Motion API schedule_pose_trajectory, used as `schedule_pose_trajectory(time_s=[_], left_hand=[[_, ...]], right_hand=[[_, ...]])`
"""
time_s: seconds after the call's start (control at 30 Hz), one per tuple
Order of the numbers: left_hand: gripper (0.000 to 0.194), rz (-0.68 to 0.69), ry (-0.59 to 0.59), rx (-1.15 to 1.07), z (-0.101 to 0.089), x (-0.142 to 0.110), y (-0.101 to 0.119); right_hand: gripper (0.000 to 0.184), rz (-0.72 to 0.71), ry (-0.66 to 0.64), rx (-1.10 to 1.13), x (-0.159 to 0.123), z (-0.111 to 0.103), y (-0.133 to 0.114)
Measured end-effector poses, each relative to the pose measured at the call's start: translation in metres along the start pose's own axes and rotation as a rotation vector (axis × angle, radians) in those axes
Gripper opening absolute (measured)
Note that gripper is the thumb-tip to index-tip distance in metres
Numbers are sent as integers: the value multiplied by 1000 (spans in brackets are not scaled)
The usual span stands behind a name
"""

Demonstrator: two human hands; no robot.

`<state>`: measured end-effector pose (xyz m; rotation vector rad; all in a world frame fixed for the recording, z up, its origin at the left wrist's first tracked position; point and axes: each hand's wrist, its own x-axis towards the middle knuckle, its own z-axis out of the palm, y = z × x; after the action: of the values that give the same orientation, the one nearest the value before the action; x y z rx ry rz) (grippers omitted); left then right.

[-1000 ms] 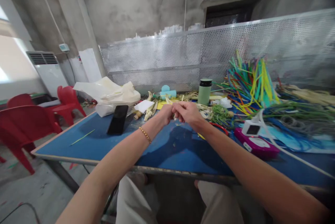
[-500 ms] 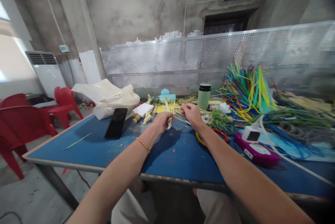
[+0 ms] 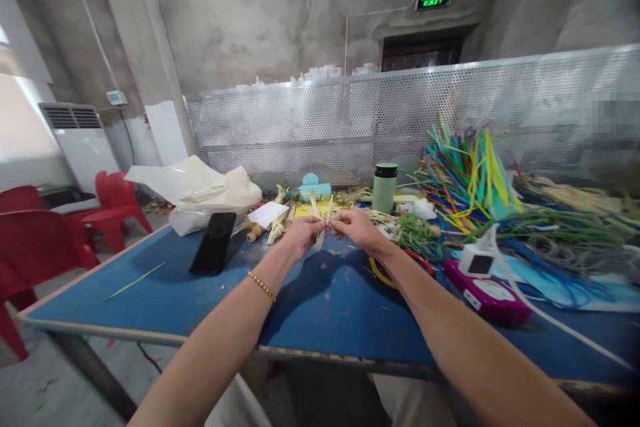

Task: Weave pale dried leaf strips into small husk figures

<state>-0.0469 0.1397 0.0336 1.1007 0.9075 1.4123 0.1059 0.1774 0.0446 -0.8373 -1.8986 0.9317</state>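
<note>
My left hand [image 3: 303, 234] is closed around a small bundle of pale, dry husk-like strips [image 3: 316, 240], whose ends stick out above and below the fingers. Right beside it, my right hand [image 3: 354, 226] has its thumb and fingers pinched on the same pale strips; the exact hold is partly hidden. Both hands are above the blue table [image 3: 320, 307]. Behind them lie a yellow sheet and more pale strips. A green tumbler with a black rim [image 3: 385, 188] stands beyond the right hand.
Left are a black phone [image 3: 213, 243], a whitish plastic bag [image 3: 210, 190] and a thin green strip [image 3: 135, 280]. To the right are colourful strips [image 3: 475, 177], green cord [image 3: 416, 230] and a purple device [image 3: 487, 294] with a cabled white charger [image 3: 477, 260]. Red chairs [image 3: 117, 204] stand left.
My right hand has moved left and down to meet the left hand at the pale strips; before, it was raised slightly apart. The view has shifted a little to the right.
</note>
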Motion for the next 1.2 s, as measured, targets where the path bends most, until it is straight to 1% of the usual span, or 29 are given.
schedule_pose_trajectory(time_s=[0.07,0.17,0.3,0.4,0.5,0.6,0.67,0.77,0.9,1.07,1.13,1.2], left_hand=[[24,-11,8,50,-1,1,-2],[22,3,76,99,-3,2,-3],[22,9,106,82,-5,4,-3],[21,-22,114,47,-5,4,-1],[20,-51,103,24,-3,3,1],[17,-47,68,10,-2,2,1],[17,-39,35,9,-1,2,1],[16,-42,-6,16,0,1,0],[16,-74,-20,14,4,-1,2],[14,-129,-7,-38,6,-2,2],[12,-130,-2,-64,6,-1,1],[12,-104,-13,-53,6,-1,-1]], right_hand=[[17,8,18,-44,0,4,3],[20,0,26,-114,0,12,5],[18,-10,24,-127,-1,20,5],[16,-4,11,-121,0,18,4],[16,-12,30,-159,2,10,4],[19,-26,130,-188,4,-1,2],[20,4,170,-139,3,-6,1],[24,52,137,-29,1,-6,-3],[33,17,85,15,-4,-1,-8],[37,7,113,15,-4,0,-9],[38,-1,121,19,-4,0,-9],[40,-12,136,2,-3,0,-8]])
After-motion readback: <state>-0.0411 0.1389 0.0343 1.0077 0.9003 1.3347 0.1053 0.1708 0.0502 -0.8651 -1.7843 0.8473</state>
